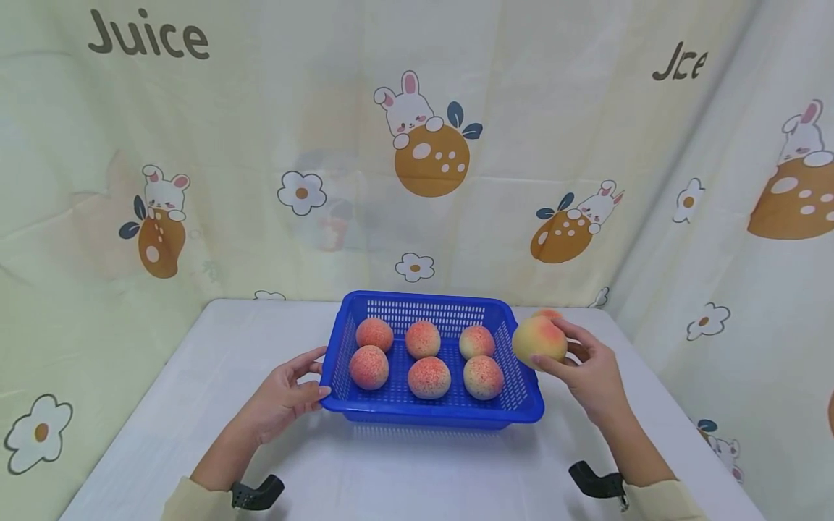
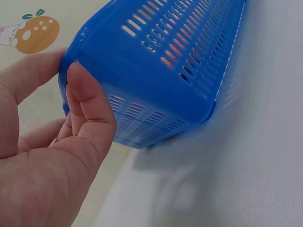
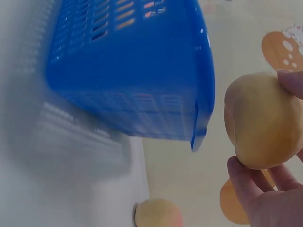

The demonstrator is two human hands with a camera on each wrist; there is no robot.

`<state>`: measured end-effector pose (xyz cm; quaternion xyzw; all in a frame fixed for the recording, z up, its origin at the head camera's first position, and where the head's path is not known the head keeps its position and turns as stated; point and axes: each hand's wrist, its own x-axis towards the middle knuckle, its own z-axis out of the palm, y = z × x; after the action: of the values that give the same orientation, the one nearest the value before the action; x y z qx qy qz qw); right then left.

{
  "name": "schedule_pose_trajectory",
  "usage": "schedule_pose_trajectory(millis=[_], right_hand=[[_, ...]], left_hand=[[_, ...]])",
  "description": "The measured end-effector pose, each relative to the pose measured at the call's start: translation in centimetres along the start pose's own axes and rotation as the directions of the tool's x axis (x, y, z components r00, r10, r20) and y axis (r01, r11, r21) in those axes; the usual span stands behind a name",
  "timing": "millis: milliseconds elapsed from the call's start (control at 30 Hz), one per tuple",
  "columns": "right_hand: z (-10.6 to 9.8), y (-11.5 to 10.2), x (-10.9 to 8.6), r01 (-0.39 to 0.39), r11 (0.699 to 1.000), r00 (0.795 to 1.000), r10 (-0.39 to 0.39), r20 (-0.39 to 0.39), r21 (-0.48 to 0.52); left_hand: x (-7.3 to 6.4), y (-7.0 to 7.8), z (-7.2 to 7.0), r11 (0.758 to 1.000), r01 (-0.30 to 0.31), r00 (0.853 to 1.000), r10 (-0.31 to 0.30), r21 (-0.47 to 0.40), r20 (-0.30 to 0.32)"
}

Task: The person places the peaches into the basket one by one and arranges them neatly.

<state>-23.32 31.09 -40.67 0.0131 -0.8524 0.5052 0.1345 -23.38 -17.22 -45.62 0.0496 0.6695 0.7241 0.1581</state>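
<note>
A blue plastic basket sits on the white table with several red-speckled peaches in it, in two rows. At its left end my left hand pinches the rim between thumb and fingers. My right hand holds a larger yellow peach with a reddish blush, just beside the basket's right rim. The right wrist view shows this peach gripped between thumb and fingertips, raised off the table. Another peach lies behind it, mostly hidden in the head view.
The white table reaches back to a patterned curtain with rabbits, fruit and flowers. A second curtain side closes off the right. In the right wrist view the other peach rests on the table near the basket.
</note>
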Motion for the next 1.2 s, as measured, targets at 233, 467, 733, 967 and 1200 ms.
schedule_pose_trajectory(millis=[233,467,733,967,1200], right_hand=[[1.1,-1.4,-0.4,0.013,0.998,0.998,-0.016,0.062,0.057],[2.1,-2.1,-0.5,0.010,0.994,0.994,-0.021,0.107,0.107],[3.2,-2.6,-0.4,0.019,0.982,0.988,-0.047,0.146,0.187],[4.3,-3.2,-0.5,0.019,0.973,0.986,-0.056,0.157,0.229],[5.6,-3.6,-0.8,-0.003,0.974,0.980,-0.042,0.195,0.228]], left_hand=[[0.0,0.0,-0.1,1.000,-0.002,1.000,0.002,0.015,0.000],[0.1,-0.1,0.0,1.000,-0.004,1.000,0.004,0.025,0.000],[0.2,-0.6,-0.2,1.000,-0.021,1.000,0.021,0.003,0.016],[0.3,-0.8,-0.3,1.000,-0.019,1.000,0.020,-0.017,0.021],[0.3,-0.8,-0.2,1.000,-0.017,1.000,0.018,-0.025,0.020]])
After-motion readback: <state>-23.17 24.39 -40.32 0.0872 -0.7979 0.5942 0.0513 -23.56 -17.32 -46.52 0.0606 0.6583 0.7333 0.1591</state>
